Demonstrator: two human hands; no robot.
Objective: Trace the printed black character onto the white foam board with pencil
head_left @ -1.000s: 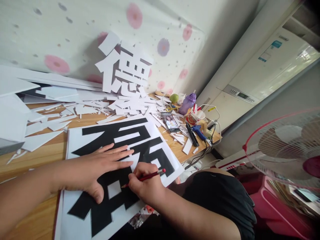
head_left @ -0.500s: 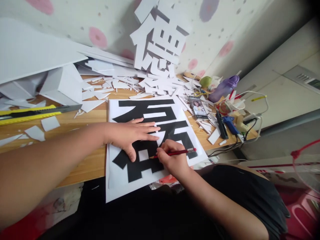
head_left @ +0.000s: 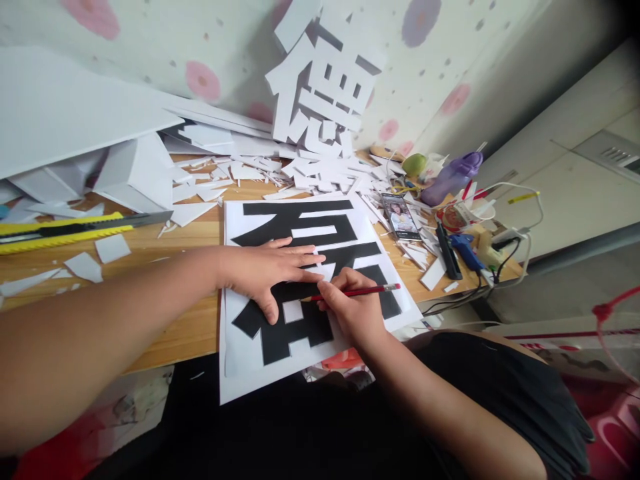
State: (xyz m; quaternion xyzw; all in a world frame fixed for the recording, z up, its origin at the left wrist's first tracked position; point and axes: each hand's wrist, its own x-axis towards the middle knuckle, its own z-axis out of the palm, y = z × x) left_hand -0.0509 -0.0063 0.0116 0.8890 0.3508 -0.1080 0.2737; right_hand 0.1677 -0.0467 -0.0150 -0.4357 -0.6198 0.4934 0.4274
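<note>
My left hand (head_left: 273,270) is flat, fingers spread, holding nothing, palm down on the white sheet (head_left: 235,377) and its black character (head_left: 275,340). My right hand (head_left: 357,307) is closed around a red pencil (head_left: 383,289), tip just right of my left thumb, by the top right corner of a small white square (head_left: 293,312). Sheet is under both hands, near edge overhanging the wooden surface (head_left: 175,340). Yellow cutter (head_left: 60,233) lies left of my left hand, beyond the forearm. White scraps (head_left: 320,177) are piled past my fingers, raised white character (head_left: 287,100) standing behind them. Phone (head_left: 400,217) and blue glue gun (head_left: 465,251) sit beyond my right hand, to its right.
</note>
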